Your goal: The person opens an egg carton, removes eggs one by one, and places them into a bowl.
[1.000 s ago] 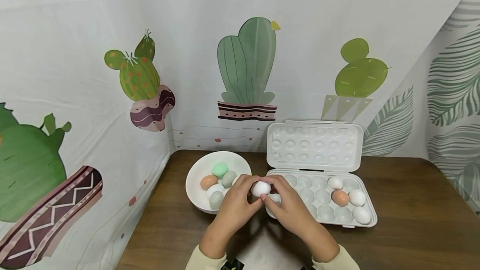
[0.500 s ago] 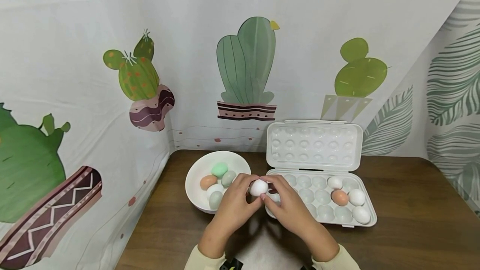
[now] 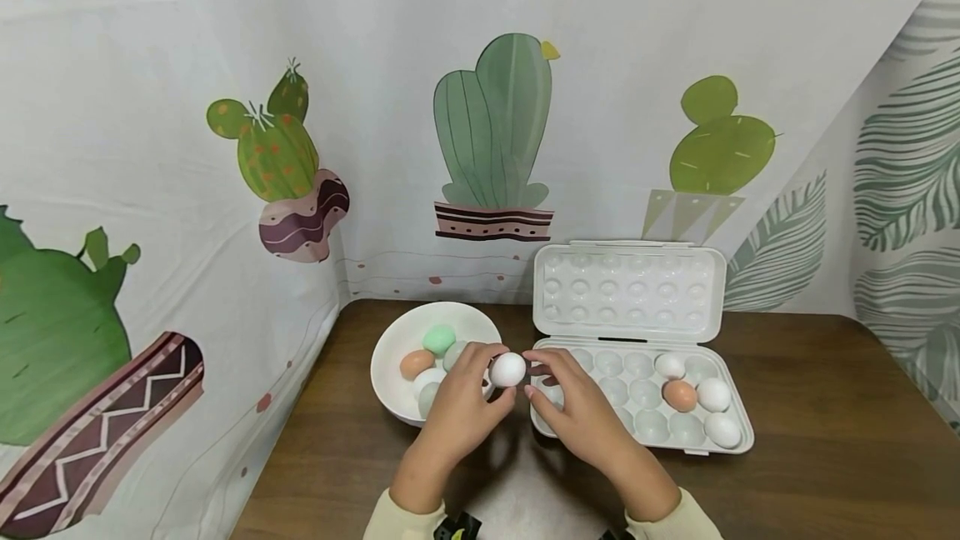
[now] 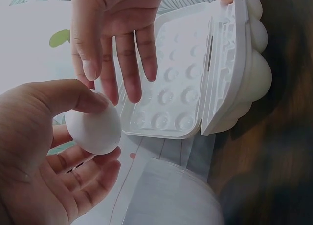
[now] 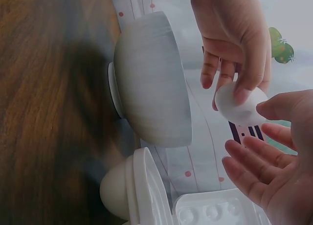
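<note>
Bowl [image 3: 390, 357] eggs — partly behind left hand [image 3: 461, 411]

This looks like a small staged corner in a home rather than a working kitchen. A dark wooden desk [image 3: 810, 440] is closed in on three sides by white cloth backdrops [image 3: 150, 65] hung as makeshift walls, printed with cartoon potted cacti [image 3: 492, 140] ahead of the hands and green leaves [image 3: 907, 182] off to the right of them. Household things sit on the desk: a white bowl [image 3: 390, 352] beyond the left hand [image 3: 461, 411] and an open plastic egg tray [image 3: 630, 290] beyond the right hand [image 3: 581, 415].
</note>
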Demonstrator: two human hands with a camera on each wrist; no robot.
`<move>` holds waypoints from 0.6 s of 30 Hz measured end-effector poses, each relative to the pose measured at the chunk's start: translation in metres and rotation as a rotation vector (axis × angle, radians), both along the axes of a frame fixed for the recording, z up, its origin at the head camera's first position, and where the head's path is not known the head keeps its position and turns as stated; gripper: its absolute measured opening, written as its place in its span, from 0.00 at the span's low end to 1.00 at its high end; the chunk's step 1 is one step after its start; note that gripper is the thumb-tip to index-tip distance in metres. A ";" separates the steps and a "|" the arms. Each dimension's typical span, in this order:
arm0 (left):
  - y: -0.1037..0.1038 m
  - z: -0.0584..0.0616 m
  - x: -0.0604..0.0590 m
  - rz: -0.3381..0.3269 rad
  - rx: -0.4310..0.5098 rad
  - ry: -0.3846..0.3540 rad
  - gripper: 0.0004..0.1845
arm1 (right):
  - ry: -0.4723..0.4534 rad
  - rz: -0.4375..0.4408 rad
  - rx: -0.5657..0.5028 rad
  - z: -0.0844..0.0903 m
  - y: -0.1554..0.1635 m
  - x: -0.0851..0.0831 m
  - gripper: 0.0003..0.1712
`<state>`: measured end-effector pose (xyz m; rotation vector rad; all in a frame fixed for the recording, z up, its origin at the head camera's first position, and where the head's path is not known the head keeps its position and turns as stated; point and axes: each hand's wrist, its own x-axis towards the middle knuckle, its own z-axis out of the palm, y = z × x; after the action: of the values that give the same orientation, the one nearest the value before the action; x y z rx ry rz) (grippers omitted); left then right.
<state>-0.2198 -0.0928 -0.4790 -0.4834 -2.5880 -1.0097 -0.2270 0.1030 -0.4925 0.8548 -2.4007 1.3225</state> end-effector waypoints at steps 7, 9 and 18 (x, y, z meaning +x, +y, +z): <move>-0.002 0.000 -0.001 0.011 0.007 -0.006 0.26 | 0.011 0.006 0.008 0.001 0.002 -0.001 0.25; -0.003 0.000 -0.002 0.013 0.007 -0.008 0.26 | 0.014 0.006 0.010 0.001 0.002 -0.002 0.24; -0.007 -0.002 -0.003 0.042 0.010 0.004 0.26 | 0.017 0.002 0.005 -0.001 0.005 -0.004 0.24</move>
<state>-0.2231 -0.0998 -0.4805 -0.4266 -2.5770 -1.0063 -0.2308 0.1079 -0.4935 0.8670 -2.3914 1.3057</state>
